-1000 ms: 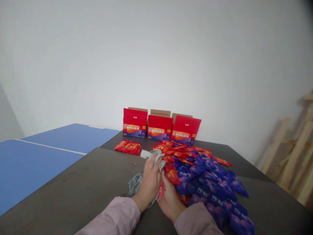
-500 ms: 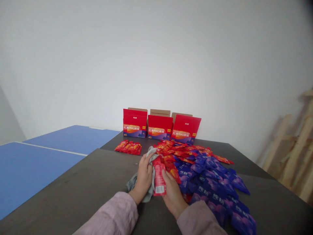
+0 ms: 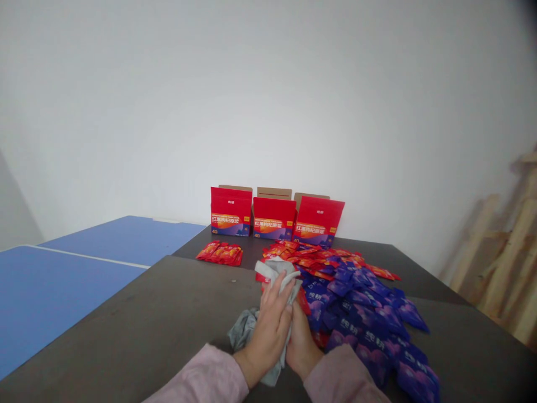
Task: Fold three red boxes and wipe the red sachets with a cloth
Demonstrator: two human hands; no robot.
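In front of me, my left hand (image 3: 268, 330) presses a grey cloth (image 3: 274, 270) against my right hand, its fingers wrapped over the fabric. A loose bunch of the cloth hangs to the left of my wrist and touches the table. My right hand (image 3: 301, 341) is closed from the other side, with the red sachet between the two palms. That sachet is now almost wholly covered by the cloth and fingers. Just beyond the hands lies a heap of red sachets (image 3: 310, 254). To the right, blue-purple sachets (image 3: 364, 313) are piled up, some overlapping the red ones.
Three red cartons (image 3: 231, 215) with raised flaps stand in a row at the back of the dark table (image 3: 168, 313). A small group of red sachets (image 3: 220, 253) lies before the left carton. A blue table (image 3: 75, 274) adjoins on the left; wooden pieces (image 3: 503, 263) lean at right.
My left hand has moved right with the cloth and folded it over the red sachet, which showed its barcode before. My right hand stays nearly in place. The piles and cartons are unchanged.
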